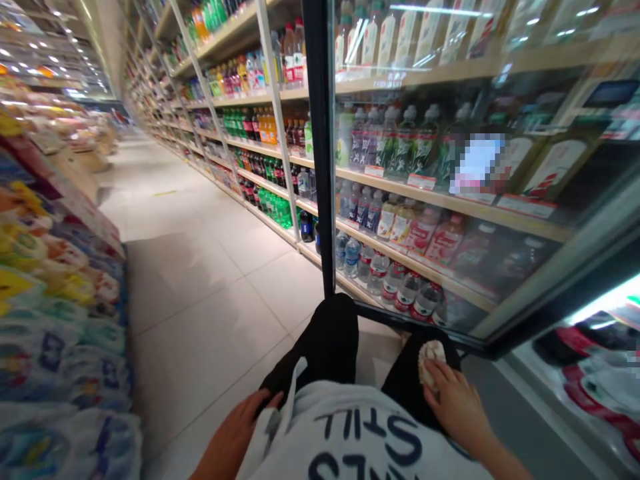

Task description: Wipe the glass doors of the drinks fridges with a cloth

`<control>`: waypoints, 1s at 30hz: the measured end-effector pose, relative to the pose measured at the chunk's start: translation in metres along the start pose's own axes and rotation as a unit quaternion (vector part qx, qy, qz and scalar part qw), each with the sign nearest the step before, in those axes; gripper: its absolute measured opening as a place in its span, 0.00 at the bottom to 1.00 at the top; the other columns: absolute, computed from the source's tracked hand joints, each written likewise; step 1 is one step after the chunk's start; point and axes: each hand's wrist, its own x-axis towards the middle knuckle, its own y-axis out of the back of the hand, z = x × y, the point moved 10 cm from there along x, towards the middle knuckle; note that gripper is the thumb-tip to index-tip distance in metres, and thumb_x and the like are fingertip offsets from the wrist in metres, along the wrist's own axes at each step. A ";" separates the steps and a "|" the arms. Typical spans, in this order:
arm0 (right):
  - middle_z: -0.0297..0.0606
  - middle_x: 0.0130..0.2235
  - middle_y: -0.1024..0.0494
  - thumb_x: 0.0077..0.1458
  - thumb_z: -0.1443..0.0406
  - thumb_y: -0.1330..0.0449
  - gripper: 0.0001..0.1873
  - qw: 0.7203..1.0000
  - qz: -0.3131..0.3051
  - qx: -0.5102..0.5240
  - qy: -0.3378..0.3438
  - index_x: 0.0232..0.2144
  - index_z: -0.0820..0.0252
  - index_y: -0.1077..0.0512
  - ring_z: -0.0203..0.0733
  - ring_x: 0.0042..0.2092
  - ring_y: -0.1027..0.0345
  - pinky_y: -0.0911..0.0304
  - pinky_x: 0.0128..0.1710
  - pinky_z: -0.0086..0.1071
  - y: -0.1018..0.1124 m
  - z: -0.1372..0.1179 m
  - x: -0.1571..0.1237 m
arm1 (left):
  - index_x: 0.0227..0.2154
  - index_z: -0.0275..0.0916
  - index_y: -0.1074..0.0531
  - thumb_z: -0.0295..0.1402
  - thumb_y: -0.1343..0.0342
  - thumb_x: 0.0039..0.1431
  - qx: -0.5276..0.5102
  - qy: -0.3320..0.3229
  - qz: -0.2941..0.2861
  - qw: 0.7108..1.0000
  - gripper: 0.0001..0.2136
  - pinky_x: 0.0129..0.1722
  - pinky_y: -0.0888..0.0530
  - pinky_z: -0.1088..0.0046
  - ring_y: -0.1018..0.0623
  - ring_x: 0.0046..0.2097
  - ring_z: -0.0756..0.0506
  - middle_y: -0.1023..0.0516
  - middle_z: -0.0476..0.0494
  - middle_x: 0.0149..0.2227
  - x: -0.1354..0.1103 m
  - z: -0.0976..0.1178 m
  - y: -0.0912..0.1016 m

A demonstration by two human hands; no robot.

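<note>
My right hand is closed around a crumpled white cloth, which rests against my right knee. My left hand lies at my left thigh, beside the hem of my white shirt; its fingers are partly hidden, and I see nothing held in them. A glass door with a black frame stands swung open in front of me, its lower edge near my knees. Through the pane show shelves of bottles.
Right of the door is a lit fridge with red-labelled bottles. Open drink shelves run along the aisle ahead. At left stands a stack of wrapped bottle packs. Pale tiled floor lies between.
</note>
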 end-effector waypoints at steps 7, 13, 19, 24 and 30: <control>0.46 0.55 0.22 0.60 0.63 0.51 0.22 0.999 0.010 0.001 0.053 0.51 0.55 0.23 0.56 0.51 0.25 0.29 0.50 0.49 0.002 -0.006 -0.018 | 0.36 0.44 0.26 0.24 0.55 0.59 0.033 0.127 -0.164 0.978 0.13 0.42 0.26 0.74 0.20 0.43 0.47 0.21 0.49 0.44 -0.011 -0.043 -0.018; 0.45 0.57 0.22 0.62 0.57 0.53 0.24 0.998 0.002 -0.053 0.037 0.53 0.52 0.24 0.60 0.51 0.25 0.29 0.46 0.54 -0.006 0.006 -0.035 | 0.53 0.43 0.25 0.23 0.51 0.62 0.151 0.076 -0.170 0.971 0.20 0.55 0.26 0.61 0.23 0.57 0.39 0.31 0.36 0.65 -0.020 -0.040 -0.029; 0.53 0.60 0.24 0.60 0.52 0.48 0.31 0.977 0.172 -0.038 0.123 0.63 0.55 0.30 0.72 0.60 0.31 0.36 0.51 0.65 0.020 -0.005 -0.061 | 0.50 0.38 0.23 0.22 0.52 0.63 0.195 0.067 -0.168 0.964 0.17 0.65 0.37 0.39 0.40 0.72 0.33 0.48 0.36 0.74 -0.013 -0.027 -0.048; 0.50 0.57 0.21 0.60 0.60 0.46 0.30 0.927 0.251 -0.041 0.275 0.64 0.56 0.34 0.62 0.55 0.25 0.42 0.57 0.52 0.043 -0.037 -0.066 | 0.45 0.37 0.20 0.18 0.57 0.63 0.180 0.163 -0.182 0.953 0.20 0.60 0.33 0.33 0.29 0.65 0.31 0.31 0.34 0.66 0.015 -0.042 -0.058; 0.48 0.54 0.19 0.59 0.63 0.44 0.25 0.907 0.253 -0.002 0.337 0.59 0.57 0.30 0.58 0.51 0.22 0.41 0.56 0.47 0.050 -0.039 -0.064 | 0.46 0.37 0.21 0.22 0.50 0.61 0.138 0.094 -0.162 0.973 0.15 0.70 0.42 0.47 0.35 0.69 0.36 0.29 0.37 0.65 -0.006 -0.029 -0.025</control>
